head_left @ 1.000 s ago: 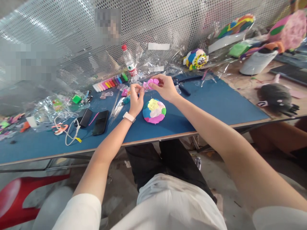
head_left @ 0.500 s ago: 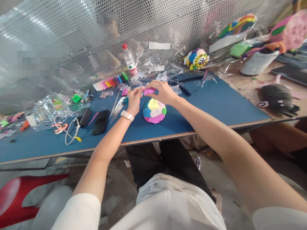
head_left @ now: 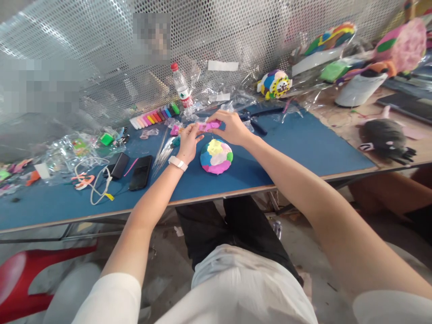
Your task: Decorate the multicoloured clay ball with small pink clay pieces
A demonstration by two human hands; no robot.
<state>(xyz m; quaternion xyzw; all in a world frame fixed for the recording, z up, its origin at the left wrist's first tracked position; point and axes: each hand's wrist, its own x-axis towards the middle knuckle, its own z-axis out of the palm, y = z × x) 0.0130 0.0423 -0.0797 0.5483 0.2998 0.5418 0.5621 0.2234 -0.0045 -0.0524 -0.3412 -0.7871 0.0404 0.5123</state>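
Between my two hands a strip of pink modelling clay (head_left: 211,126) is held just above the table. My left hand (head_left: 189,140), with a pale band on its wrist, pinches the strip's left end. My right hand (head_left: 231,126) is closed on its right end, the fingers bent over it. Below and between the hands, a rounded clay-covered form (head_left: 216,156) sits on the blue table (head_left: 290,153). Its patches are yellow, blue, white, green and magenta.
A row of coloured clay sticks (head_left: 155,116) and a red-capped water bottle (head_left: 181,85) stand along the mesh panel. A phone (head_left: 141,173), a white cable (head_left: 97,189) and clear wrappers lie at left. A finished clay piece (head_left: 275,84) and a dark clay figure (head_left: 386,139) are at right.
The pink clay now shows as a longer strip stretched between my hands. My right hand has shifted very slightly; the patched form stays put on the table.
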